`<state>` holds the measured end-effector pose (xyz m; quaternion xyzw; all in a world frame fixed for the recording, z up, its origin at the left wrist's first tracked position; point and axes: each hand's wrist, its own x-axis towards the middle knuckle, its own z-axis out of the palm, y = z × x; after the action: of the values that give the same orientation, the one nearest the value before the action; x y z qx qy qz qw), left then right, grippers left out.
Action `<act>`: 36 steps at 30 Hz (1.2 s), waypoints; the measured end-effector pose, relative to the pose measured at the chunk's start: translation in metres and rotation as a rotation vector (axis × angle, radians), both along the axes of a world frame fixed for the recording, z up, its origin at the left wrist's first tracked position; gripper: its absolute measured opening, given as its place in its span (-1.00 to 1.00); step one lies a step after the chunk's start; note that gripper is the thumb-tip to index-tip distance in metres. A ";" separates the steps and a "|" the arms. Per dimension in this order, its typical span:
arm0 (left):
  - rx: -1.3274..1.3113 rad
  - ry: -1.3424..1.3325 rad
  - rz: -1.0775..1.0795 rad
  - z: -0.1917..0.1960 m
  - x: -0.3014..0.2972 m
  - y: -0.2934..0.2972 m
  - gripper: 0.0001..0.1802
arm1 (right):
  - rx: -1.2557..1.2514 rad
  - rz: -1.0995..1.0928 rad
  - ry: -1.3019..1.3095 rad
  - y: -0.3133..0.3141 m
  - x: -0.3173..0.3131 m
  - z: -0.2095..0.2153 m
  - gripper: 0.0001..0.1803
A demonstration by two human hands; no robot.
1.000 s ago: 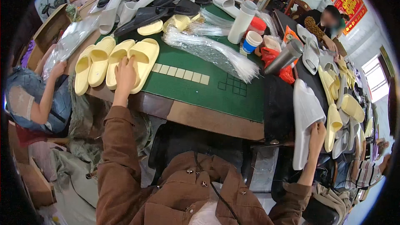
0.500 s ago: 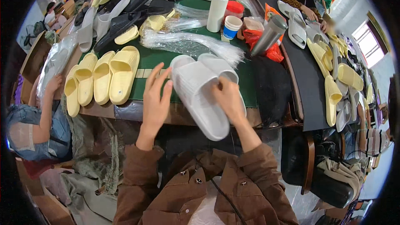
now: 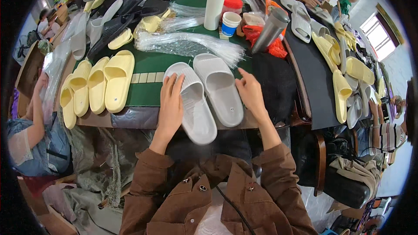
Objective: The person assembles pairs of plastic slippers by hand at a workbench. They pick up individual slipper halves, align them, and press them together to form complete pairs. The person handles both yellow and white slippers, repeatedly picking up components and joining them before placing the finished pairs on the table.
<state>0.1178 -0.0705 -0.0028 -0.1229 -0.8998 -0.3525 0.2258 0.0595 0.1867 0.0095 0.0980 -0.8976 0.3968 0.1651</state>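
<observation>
Grey foam slides (image 3: 209, 93), ribbed and rounded, lie side by side; open hands (image 3: 170, 104) (image 3: 250, 93) rest flat on them.

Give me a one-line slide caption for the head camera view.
Both hands, left hand and right hand, flank two pale grey slippers on a green table.

The room is bright with soft, even light. Daylight comes in through a window (image 3: 378, 37) far off at the right, and it looks washed out and white. Shadows are faint, with a darker patch under the near edge of the table (image 3: 148, 67). A bundle of clear plastic strips (image 3: 187, 43) shines with small glints. The middle is sharp. Toward the rim, straight edges bend and things look squeezed and a bit blurry. The corners are black.
</observation>
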 end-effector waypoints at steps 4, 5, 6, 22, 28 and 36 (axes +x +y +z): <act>0.115 -0.004 -0.016 0.001 -0.010 -0.012 -0.35 | -0.001 0.114 -0.040 -0.008 0.002 -0.008 -0.60; 0.189 -0.021 -0.031 0.001 -0.010 -0.014 -0.34 | -0.043 0.117 -0.067 -0.010 0.006 -0.008 -0.60; 0.263 -0.039 -0.048 0.000 -0.010 -0.017 -0.33 | -0.028 0.143 -0.075 -0.010 0.011 -0.007 -0.59; 0.188 0.014 -0.053 -0.002 -0.010 -0.003 -0.32 | -0.863 0.638 -0.090 -0.025 -0.004 0.159 -0.81; 0.175 0.003 -0.046 0.001 -0.008 -0.003 -0.34 | -1.433 0.758 0.335 -0.021 -0.031 0.199 -0.81; 0.167 0.019 -0.033 -0.002 -0.007 0.013 -0.35 | -0.650 -0.035 -0.048 -0.011 -0.072 -0.014 -0.76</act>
<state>0.1107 -0.0576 -0.0045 -0.1219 -0.8629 -0.4287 0.2381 -0.0127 0.1758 -0.0046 0.0155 -0.7292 0.6618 0.1734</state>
